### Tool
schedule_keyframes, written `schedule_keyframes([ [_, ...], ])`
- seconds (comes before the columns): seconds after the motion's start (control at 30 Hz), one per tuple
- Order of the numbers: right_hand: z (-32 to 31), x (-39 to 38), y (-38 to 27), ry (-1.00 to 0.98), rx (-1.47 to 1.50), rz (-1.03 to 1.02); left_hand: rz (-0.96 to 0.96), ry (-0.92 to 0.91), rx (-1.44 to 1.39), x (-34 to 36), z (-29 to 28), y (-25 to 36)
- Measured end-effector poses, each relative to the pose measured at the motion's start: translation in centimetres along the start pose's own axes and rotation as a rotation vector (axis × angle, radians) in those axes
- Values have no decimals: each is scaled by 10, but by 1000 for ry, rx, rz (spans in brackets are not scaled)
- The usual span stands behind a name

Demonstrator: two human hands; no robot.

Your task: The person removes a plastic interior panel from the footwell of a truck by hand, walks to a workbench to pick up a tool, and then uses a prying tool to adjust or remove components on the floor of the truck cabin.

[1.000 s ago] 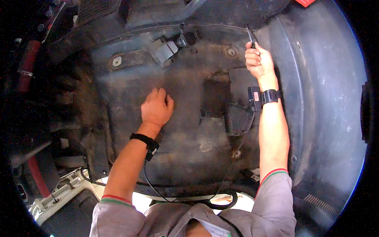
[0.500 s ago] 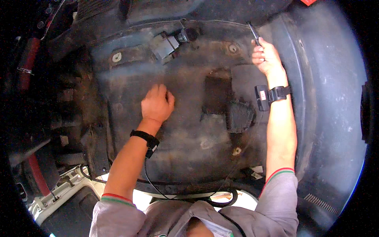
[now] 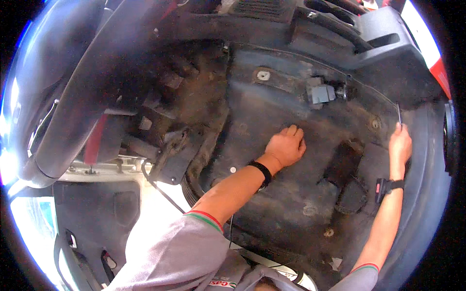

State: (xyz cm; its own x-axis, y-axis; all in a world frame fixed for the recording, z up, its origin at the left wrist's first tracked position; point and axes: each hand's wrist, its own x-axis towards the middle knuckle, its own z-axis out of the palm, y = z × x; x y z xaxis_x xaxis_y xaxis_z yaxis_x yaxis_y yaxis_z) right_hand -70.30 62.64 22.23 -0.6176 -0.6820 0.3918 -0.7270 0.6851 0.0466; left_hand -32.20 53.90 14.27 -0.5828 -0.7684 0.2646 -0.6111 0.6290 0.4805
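Note:
My right hand is closed round a screwdriver, whose handle is mostly hidden in the fingers. Its thin metal shaft points away from me, with the tip at the seam where the floor covering meets the dark side trim. Knuckles bent, my left hand leans on the dark, worn floor covering of a vehicle's interior; its fingers are curled in and nothing shows in them. Beyond it, a grey box-shaped part with a black connector lies on the floor covering.
A steering wheel arches across the upper left, above the pedals. An open door is at the lower left. Dark console trim borders the far side. A dark rectangular patch marks the floor between my hands.
My view has swung left, so the floor and both hands sit farther right, and the steering wheel and door show more. Both hands keep nearly the same places on the floor and seam.

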Motion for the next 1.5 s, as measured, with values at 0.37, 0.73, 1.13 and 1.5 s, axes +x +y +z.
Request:
schedule_keyframes([
  [0.37, 16, 11, 23, -578, 1694, 697, -5, -23, 8, -3, 5, 1],
  [0.73, -3, 17, 10, -630, 1657, 747, -19, -33, 44, -5, -1, 0],
  [1.13, -48, -11, -35, -50, -48, -26, -47, -84, 79, 0, -5, 5],
  [1.5, 17, 3, -12, -922, 2653, 882, 8, -8, 145, 5, 1, -14],
])
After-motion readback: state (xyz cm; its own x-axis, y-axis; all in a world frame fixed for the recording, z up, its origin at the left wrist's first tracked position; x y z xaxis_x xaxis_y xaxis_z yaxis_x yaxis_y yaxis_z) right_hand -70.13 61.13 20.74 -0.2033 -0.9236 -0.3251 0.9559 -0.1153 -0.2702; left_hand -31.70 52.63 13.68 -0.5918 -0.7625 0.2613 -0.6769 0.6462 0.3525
